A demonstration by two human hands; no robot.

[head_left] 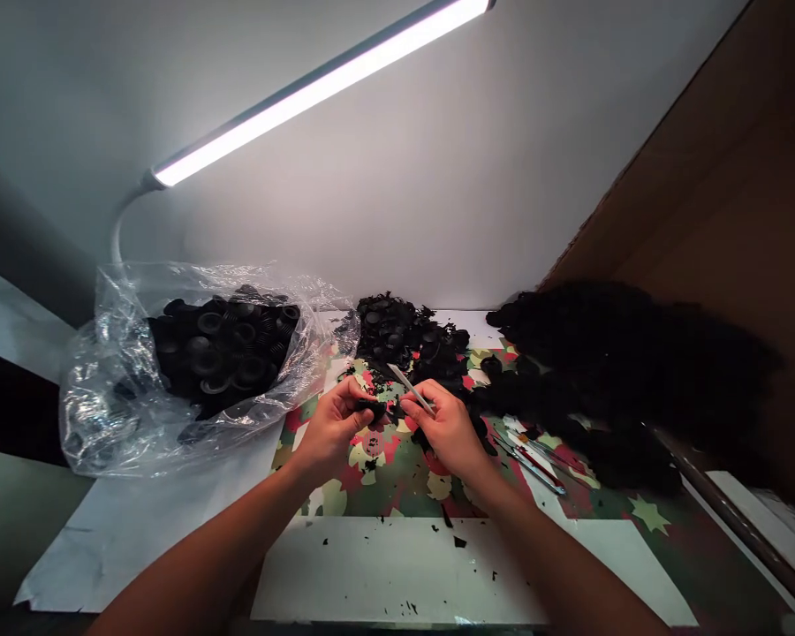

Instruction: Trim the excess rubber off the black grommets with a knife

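Between the thumb and fingers of my left hand (336, 420) is a small black rubber part (371, 408). My right hand (447, 424) pinches a thin, pale, flat tool (407, 384), its long end pointing up and to the left. I cannot tell whether it is a blade or tweezers. The two hands are close together over a patterned sheet (397, 490), apart from each other. Just beyond them lies a heap of black scraps and round pieces (404, 327).
A clear plastic bag (106, 397) holding many black ribbed rubber parts (229, 344) stands at left. Dark material (609, 371) is piled at right. Slim metal tools (530, 459) lie beside my right wrist. A lit tube lamp (318, 93) hangs above; cardboard (715, 177) rises at right.
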